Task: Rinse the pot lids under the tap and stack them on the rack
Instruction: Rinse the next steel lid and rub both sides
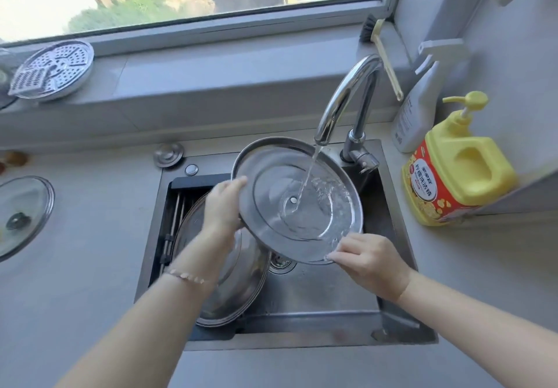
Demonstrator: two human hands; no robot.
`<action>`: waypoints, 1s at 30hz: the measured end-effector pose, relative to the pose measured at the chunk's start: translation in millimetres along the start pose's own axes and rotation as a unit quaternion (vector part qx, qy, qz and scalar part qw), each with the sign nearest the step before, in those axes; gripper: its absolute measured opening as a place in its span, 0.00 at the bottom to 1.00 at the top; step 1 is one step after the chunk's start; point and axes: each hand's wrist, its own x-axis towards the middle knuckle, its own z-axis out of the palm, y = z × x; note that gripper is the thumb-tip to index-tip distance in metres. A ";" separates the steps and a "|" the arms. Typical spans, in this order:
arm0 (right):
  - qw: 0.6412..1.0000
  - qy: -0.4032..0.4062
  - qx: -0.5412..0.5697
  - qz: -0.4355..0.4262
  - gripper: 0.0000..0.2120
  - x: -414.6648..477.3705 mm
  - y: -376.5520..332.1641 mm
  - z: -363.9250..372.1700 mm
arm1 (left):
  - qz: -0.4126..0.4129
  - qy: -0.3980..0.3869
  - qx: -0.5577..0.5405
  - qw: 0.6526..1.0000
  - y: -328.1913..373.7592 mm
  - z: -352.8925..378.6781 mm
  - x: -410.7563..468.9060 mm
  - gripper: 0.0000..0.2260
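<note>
Pot lid (271,215) being rinsed under the running tap (347,95), over the sink (317,303).

Holding it tilted, hollow side up, with both hands well apart: left hand (225,203) gripping the far left edge, right hand (368,255) pinching the near edge. Catching the water close to the middle and letting it spill off the low side. Still doing the rinsing step, by the look of it. Next, probably turning the lid to wet every part, tipping the water off, then carrying it left to the rack (178,203), beside the big lid (229,279) seemingly lying over it. Needing a firm grip on wet, slippery steel. Leaving a glass lid (21,215) waiting on the counter (90,282).
</note>
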 end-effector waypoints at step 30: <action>0.941 -0.235 -0.207 -0.130 0.27 40.7 97.3 2.0 | -0.073 -0.236 0.284 0.927 -0.7 -22.6 -0.7 0.14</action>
